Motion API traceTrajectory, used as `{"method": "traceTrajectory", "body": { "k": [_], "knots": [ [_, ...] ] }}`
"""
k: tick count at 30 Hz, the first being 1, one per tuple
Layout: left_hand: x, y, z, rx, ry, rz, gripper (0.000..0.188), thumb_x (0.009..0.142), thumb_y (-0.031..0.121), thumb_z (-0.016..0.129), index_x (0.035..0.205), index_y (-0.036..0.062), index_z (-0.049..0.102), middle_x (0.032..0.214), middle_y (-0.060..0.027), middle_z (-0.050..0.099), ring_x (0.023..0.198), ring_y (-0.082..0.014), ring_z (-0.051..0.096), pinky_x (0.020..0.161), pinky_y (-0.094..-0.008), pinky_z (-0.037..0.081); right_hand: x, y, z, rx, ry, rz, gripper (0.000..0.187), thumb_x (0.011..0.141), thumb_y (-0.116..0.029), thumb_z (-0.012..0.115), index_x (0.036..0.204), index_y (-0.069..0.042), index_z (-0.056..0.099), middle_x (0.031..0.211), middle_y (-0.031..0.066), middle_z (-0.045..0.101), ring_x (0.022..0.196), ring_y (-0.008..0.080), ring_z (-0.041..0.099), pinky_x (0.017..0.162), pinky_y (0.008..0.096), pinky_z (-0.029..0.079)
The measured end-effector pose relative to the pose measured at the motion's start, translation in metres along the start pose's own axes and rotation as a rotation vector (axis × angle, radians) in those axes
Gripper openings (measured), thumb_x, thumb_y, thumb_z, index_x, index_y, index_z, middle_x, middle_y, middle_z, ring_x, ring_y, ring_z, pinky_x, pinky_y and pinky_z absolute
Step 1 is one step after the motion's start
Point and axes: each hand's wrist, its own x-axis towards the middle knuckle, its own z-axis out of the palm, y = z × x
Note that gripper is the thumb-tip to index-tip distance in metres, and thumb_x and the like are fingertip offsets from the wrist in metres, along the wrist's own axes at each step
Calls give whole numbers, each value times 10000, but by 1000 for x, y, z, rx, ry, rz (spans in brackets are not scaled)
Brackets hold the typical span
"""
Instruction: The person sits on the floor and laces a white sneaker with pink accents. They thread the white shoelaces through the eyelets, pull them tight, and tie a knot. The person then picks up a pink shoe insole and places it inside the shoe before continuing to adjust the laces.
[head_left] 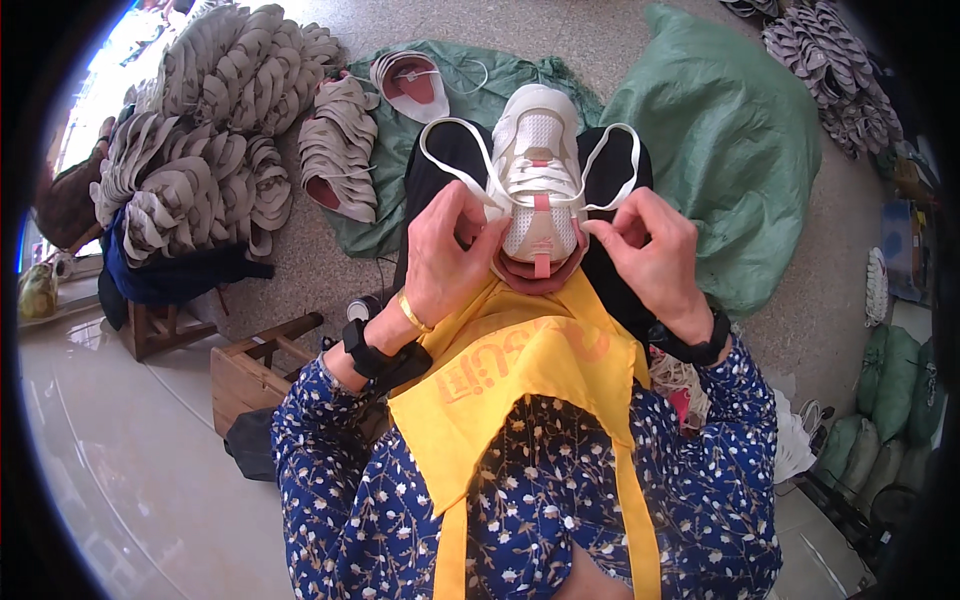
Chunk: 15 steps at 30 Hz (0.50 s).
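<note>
A white and beige sneaker [538,118] with pink trim rests between my knees, its toe pointing away from me and its pink-lined opening nearest my body. White shoelace [424,150] runs through its eyelets and stands out in a wide loop on each side. My left hand [447,250] is pinched on the lace at the left edge of the tongue. On the other side my right hand [652,258] also has thumb and forefinger together on the lace. The exact lace ends between my fingertips are too small to make out.
Stacked grey shoe uppers [215,130] pile up at the far left, with a smaller bundle [338,150] nearer me. One loose upper [412,85] lies on green sheeting [470,65]. A full green sack [715,150] stands right. A wooden stool [245,385] is left of me.
</note>
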Motion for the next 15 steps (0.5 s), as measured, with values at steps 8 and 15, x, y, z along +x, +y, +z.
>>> {"method": "traceTrajectory", "body": {
  "k": [8,15],
  "knots": [
    [1,5,0,198,-33,243,298,810,39,775,1023,2,569,876,-127,535,785,-293,576,688,-386,494,-2,0,14,-60,-77,-99,206,853,-38,745,1029,17,654,971,147,614,879,346,650,764,426,543],
    [1,9,6,310,-42,258,237,848,1,660,1057,-13,548,939,-199,536,876,-424,576,743,-484,490,1,5,21,-105,-43,-104,174,846,18,676,1015,11,634,934,160,631,853,364,662,751,443,553]
  ]
}}
